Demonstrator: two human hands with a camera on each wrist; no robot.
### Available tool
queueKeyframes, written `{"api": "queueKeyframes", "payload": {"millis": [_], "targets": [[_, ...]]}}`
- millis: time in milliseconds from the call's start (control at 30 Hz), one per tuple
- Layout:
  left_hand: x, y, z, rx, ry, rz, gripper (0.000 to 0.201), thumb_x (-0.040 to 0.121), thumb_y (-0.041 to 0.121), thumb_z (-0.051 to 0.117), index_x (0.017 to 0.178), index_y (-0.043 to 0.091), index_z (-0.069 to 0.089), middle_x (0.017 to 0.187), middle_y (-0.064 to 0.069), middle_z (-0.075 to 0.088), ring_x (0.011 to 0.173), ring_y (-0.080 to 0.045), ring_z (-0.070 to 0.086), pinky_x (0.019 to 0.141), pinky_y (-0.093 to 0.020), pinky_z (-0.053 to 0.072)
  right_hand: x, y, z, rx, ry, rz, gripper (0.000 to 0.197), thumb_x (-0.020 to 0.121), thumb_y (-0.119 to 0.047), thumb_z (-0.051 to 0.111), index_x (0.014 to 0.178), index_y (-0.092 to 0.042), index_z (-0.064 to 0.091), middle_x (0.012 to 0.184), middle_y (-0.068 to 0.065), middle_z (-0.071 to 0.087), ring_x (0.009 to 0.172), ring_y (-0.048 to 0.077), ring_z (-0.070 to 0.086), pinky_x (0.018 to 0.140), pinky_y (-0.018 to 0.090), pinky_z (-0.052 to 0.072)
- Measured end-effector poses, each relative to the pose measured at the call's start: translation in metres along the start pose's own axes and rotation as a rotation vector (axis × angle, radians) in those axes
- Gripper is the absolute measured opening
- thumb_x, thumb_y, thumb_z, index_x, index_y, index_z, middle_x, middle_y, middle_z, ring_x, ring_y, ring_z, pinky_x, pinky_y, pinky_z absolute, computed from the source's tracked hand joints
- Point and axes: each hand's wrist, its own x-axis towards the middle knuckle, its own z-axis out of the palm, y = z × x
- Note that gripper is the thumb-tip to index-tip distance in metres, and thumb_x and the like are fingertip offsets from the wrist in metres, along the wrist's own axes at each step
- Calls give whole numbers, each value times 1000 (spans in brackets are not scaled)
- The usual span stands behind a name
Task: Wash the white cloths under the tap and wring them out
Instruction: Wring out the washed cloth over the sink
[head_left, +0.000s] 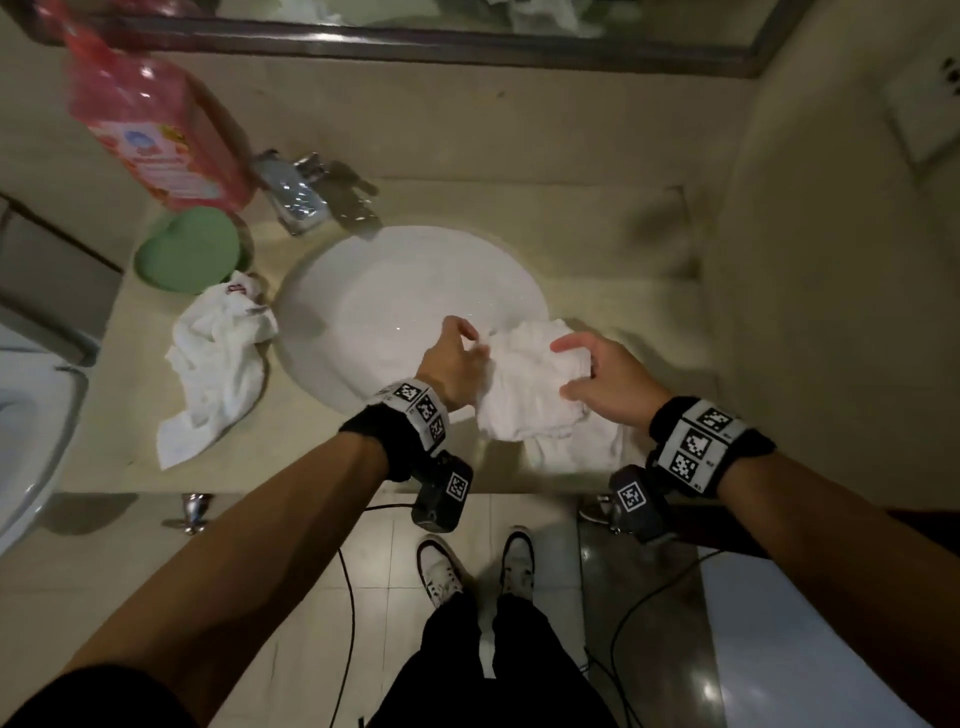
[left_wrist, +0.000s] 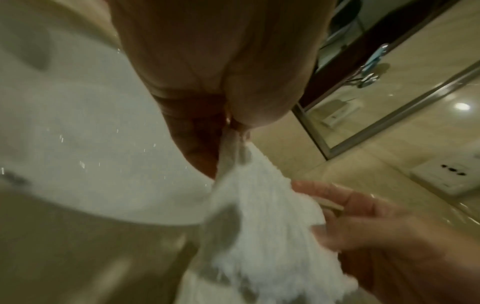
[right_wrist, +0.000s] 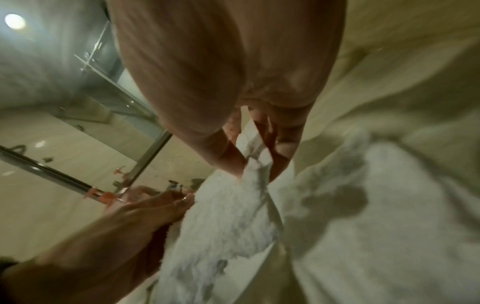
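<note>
Both hands hold one white cloth (head_left: 530, 384) at the near right rim of the sink (head_left: 322, 291), partly over the tabletop (head_left: 597, 223). The left hand (head_left: 457, 358) has its grip pinched on the cloth's left edge; the right hand (head_left: 597, 374) has its grip curled on the right side. A second cloth (head_left: 218, 358) lies left of the sink. No water shows at the tap (head_left: 306, 192), so washing and wringing probably remain.

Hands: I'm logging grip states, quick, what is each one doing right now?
Left hand: fingers pinch an edge of the white cloth.
Right hand: fingers grip the same cloth's other side, by the sink.
</note>
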Motion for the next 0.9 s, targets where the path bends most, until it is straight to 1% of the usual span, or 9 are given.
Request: {"api": "queueKeyframes", "payload": {"millis": [100,167,333,433,500,633,700,833,900], "targets": [[11,-7,34,-13,-190,69,22,96,10,57,108,23,43,92,-10,59,65,-20,59,56,-36,54,0,41,-13,-67,17,63,51,80,-3,73,119,-34,61,108,3,65,69,12,66,55,21,50],[15,-17,48,31,-233,79,28,92,13,64,111,24,48,103,-10,62,78,-25,65,64,-43,58,-1,62,-15,-102,-12,88,51,79,-5,77,119,-34,63,111,2,65,82,14,68,69,29,57],[18,-40,85,263,-71,41,32,86,12,66,108,32,52,101,3,62,81,-19,62,67,-24,52,3,93,-7,-280,-71,85,47,79,-10,77,122,-27,69,105,3,52,89,19,55,73,19,44],[19,-38,94,509,-43,51,45,82,2,62,115,31,51,116,-2,46,89,-25,59,82,-33,53,9,88,-11,-400,-112,113,38,84,-24,69,122,-29,69,122,5,49,108,23,56,98,30,45],[23,-34,86,525,-65,-20,41,83,10,68,114,33,53,117,0,43,91,-25,60,80,-33,54,15,74,-15,-476,-133,109,29,85,-30,67,113,-24,74,124,6,59,114,22,57,98,33,47],[19,-26,36,100,-156,-169,24,90,20,68,110,18,56,109,-4,60,88,-23,65,63,-35,55,30,24,-6,-524,-62,-9,14,87,-27,67,92,-16,74,99,1,69,96,20,61,82,30,47],[5,-26,-9,94,-79,-105,15,92,20,65,104,17,57,103,-6,65,81,-19,66,63,-34,56,38,-14,14,-448,-93,-102,7,88,-27,66,89,-21,70,85,-7,64,86,17,60,74,27,43],[-29,-45,-115,329,121,-74,27,91,31,65,114,17,59,110,-2,68,93,-20,67,84,-35,54,53,-97,72,-345,-248,-273,2,89,-27,67,89,-29,69,82,-14,61,78,4,58,65,20,41],[-45,-68,-167,482,317,-148,39,91,33,64,125,16,55,122,-5,60,106,-24,61,94,-34,47,64,-136,113,-340,-315,-344,8,90,-23,66,96,-25,69,82,-13,61,78,8,58,62,14,39]]}}
